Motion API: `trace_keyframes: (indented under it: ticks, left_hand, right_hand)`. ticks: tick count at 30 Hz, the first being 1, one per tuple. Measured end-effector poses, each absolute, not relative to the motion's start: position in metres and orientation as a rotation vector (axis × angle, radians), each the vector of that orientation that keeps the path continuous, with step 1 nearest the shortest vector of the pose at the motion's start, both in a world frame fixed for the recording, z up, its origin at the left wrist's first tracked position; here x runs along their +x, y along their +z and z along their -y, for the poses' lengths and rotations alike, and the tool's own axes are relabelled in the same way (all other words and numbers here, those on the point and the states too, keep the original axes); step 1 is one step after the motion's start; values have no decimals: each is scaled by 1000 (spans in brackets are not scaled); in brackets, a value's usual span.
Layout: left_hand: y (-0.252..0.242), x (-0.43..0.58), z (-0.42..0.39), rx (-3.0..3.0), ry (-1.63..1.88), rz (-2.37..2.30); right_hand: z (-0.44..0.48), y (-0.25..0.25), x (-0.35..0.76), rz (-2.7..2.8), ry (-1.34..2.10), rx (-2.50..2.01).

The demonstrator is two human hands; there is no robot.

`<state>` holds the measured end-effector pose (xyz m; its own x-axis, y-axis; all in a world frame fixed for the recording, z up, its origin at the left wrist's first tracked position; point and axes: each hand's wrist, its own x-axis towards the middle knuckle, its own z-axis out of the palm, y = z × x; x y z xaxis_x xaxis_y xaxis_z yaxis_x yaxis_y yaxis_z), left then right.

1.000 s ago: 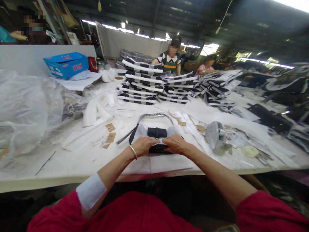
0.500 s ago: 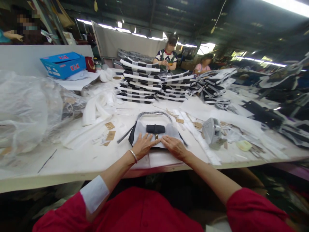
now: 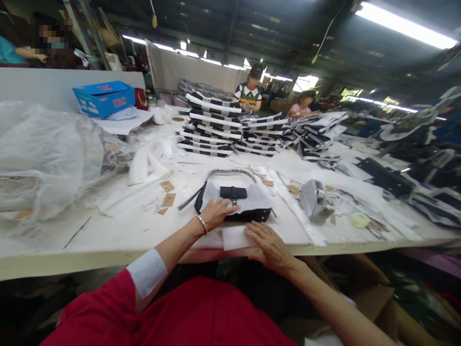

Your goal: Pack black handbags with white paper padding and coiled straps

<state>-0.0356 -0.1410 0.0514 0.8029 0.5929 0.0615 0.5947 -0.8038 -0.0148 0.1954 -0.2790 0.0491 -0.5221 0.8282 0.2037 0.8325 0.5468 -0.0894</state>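
Note:
A black handbag (image 3: 248, 214) lies on the worktable in front of me, its handle wrapped and pointing away. White wrapping sheet (image 3: 257, 197) covers its front around a dark flap with a gold clasp. My left hand (image 3: 216, 213) rests on the bag with fingers spread, the fingertips by the clasp. Nearer the table edge, my right hand (image 3: 268, 245) touches a small white foam sheet (image 3: 234, 238), its fingers stretched out flat. I see nothing gripped in either hand.
Stacks of wrapped black bags (image 3: 212, 125) stand behind the handbag. A tape dispenser (image 3: 314, 197) is on the right, brown tags (image 3: 168, 199) on the left. Clear plastic (image 3: 46, 154) and a blue box (image 3: 103, 99) fill the far left. Other people (image 3: 248, 93) work beyond the table.
My right hand has left the bag's front and come down toward the table edge, onto the foam sheet. My left hand stays on the bag.

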Motion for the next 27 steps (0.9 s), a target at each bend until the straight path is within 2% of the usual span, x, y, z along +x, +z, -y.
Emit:
trace_keyframes:
  ticks: [4, 9, 13, 17, 21, 27]
  left_hand:
    - [48, -36, 140, -2939, -88, 954]
    - [51, -37, 139, -2958, -75, 936]
    - [55, -37, 138, -2987, -61, 916]
    - [57, -38, 137, -2991, -62, 902]
    - [58, -37, 134, -3011, -72, 892]
    - [64, -36, 135, -3047, -76, 907]
  right_hand:
    - [278, 27, 190, 2533, -101, -1595]
    - [292, 53, 184, 2312, -35, -1564]
    - [311, 71, 179, 1351, 368, -1690]
    - [314, 58, 161, 470, 915, -1479]
    - [301, 39, 134, 231, 1235, -1360]
    - [268, 33, 106, 227, 1348, -1300]
